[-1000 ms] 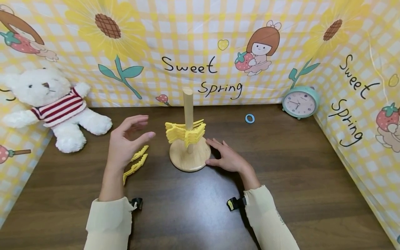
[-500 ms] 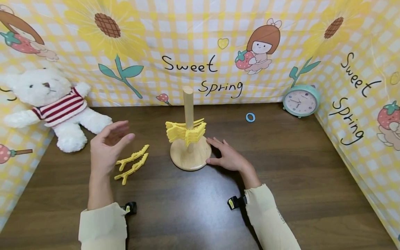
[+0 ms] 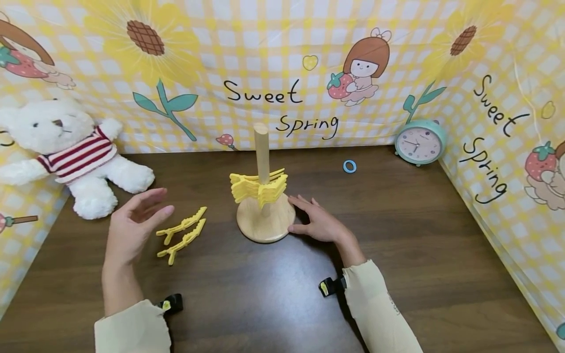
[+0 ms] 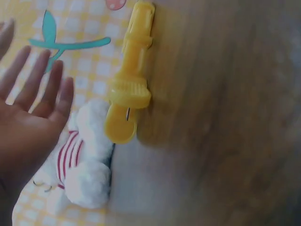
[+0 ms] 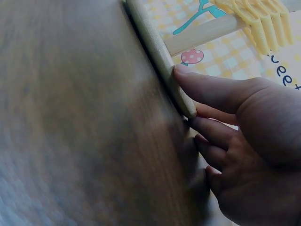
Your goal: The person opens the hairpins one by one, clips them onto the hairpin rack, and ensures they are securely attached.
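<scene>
My left hand [image 3: 132, 233] hovers left of two yellow hair clips [image 3: 182, 241], its fingers loosely bent and holding nothing. The clips lie side by side on the table; one yellow clip [image 4: 129, 75] fills the middle of the left wrist view. A wooden stand [image 3: 265, 228] has a round base and an upright post. Several yellow clips [image 3: 259, 188] are stacked around the post, partway up, fanned out to both sides. At the base's right edge, my right hand [image 3: 319, 220] holds the rim, thumb in front and fingers further back.
A white teddy bear [image 3: 79, 152] in a striped shirt sits at the back left. Toward the back right are a small blue ring [image 3: 349, 166] and a mint alarm clock [image 3: 419, 142]. Patterned cloth [image 3: 198, 49] walls off the back and sides of the dark table [image 3: 247, 304].
My left hand has drawn away from the stand to the left and toward me, uncovering the two clips on the table. My right hand stays at the base.
</scene>
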Motion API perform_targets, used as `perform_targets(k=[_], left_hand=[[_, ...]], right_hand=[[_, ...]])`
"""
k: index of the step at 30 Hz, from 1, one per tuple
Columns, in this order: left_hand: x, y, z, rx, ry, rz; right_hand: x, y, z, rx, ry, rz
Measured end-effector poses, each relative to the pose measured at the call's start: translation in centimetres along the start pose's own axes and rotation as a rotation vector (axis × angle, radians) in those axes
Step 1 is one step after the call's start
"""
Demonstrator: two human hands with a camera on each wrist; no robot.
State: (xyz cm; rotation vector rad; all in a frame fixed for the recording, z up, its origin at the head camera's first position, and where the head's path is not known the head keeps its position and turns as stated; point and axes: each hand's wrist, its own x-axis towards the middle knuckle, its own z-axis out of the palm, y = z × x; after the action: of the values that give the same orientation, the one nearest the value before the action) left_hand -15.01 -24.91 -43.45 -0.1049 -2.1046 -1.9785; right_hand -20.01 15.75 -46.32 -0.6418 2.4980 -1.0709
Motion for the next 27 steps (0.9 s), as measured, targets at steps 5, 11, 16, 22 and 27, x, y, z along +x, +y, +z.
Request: perform_targets(k=[5,11,16,22,27], left_hand=[[-0.2,-0.6,-1.4,0.227,-0.064,-0.117],[-0.7,-1.1,-3.0,0.496,-0.163,-0.219],[-1.1,-1.9,-3.8,0.532,-0.245,-0.212],[-1.0,-2.8,-4.1,0.544,-0.294,-0.234],[-0.9,-2.7,-4.0,0.610,-0.347,-0.232]], right_hand=[[0.1,-0.1,-0.2,-0.002,0.001,-0.001],[-0.1,-0.2,-0.1,0.002,-0.002,0.006],[-0.1,-0.2,0.1,0.001,0.003,-0.001],[-0.1,0.0,0.0,0.001,0.013,0.002],[0.0,0.1,0.0,0.002,0.011,0.007]])
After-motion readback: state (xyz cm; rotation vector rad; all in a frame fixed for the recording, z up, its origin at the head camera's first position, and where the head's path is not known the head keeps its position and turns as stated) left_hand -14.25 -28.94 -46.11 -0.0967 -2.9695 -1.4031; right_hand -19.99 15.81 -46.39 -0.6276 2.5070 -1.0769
